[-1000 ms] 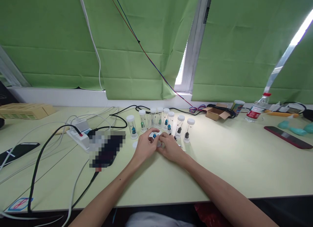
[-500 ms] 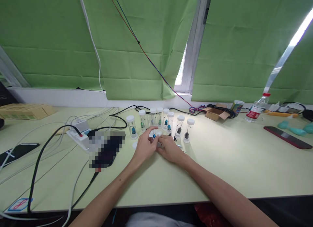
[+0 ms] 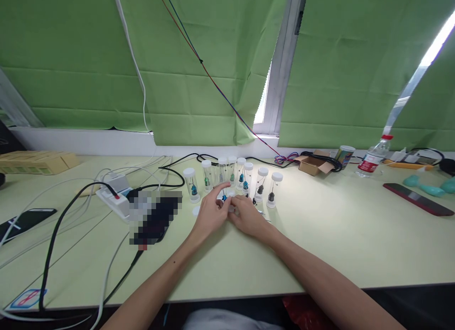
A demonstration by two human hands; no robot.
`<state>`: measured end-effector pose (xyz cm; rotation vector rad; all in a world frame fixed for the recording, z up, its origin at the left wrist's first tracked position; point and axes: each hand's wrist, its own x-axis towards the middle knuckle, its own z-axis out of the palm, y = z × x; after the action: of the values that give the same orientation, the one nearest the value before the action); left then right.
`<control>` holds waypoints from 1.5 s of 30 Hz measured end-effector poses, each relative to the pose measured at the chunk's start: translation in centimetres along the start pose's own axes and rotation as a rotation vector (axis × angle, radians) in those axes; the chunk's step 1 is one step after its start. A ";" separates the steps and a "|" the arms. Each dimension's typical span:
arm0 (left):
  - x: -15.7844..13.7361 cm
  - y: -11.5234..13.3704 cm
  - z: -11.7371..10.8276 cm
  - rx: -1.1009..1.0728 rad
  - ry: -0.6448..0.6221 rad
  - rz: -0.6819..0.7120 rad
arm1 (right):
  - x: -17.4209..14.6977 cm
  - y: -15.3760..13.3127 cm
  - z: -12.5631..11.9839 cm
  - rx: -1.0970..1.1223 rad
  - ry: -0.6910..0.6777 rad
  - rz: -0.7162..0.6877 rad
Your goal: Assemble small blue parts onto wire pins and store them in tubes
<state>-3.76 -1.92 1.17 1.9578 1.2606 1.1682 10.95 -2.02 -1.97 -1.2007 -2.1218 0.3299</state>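
My left hand point(image 3: 210, 209) and my right hand point(image 3: 246, 215) meet on the table, with thumbs and fingertips closed around a clear tube with white ends point(image 3: 232, 208), mostly hidden by them. A small blue piece on a thin wire point(image 3: 224, 197) shows between the left index finger and thumb. Behind and beside the hands, several upright clear tubes with white caps hold small coloured pieces on wires, such as a blue one point(image 3: 193, 187) at left and a dark one point(image 3: 272, 192) at right. Thin metal pins point(image 3: 263, 213) lie by the right hand, and a white cap point(image 3: 195, 210) by the left.
A phone on a cable point(image 3: 161, 218) and a white power strip point(image 3: 113, 203) lie left amid loose cables. Another phone point(image 3: 31, 218) is farther left. A cardboard box point(image 3: 313, 166), a water bottle point(image 3: 371, 161) and a dark red phone point(image 3: 417, 199) are at right.
Almost nothing differs. Both hands keep the same place and grip, with only a very slight shift of the left index finger.
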 end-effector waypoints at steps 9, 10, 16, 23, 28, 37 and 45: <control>0.0 -0.1 0.0 -0.018 -0.006 -0.010 | 0.0 -0.2 -0.2 0.044 0.006 0.015; 0.0 -0.1 0.0 -0.027 -0.007 -0.015 | 0.0 -0.2 -0.2 0.047 0.010 0.015; 0.1 -0.1 0.1 -0.057 0.004 -0.016 | 0.1 0.0 -0.1 0.083 0.063 -0.004; 0.1 -0.3 0.1 -0.049 0.004 -0.019 | 0.2 0.2 -0.3 0.117 0.157 0.002; 0.2 -0.4 0.1 -0.069 0.035 -0.012 | 0.1 0.0 -0.2 0.063 0.057 0.007; 0.3 -0.7 0.1 -0.044 0.056 -0.036 | 0.0 -0.1 -0.1 0.000 -0.026 0.009; 0.3 -0.5 0.1 -0.006 0.010 0.001 | 0.6 -0.2 -0.9 0.167 0.224 0.042</control>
<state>-3.84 -1.43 0.83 1.9503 1.2602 1.1827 11.26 -1.70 -0.94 -1.1310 -1.8417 0.3661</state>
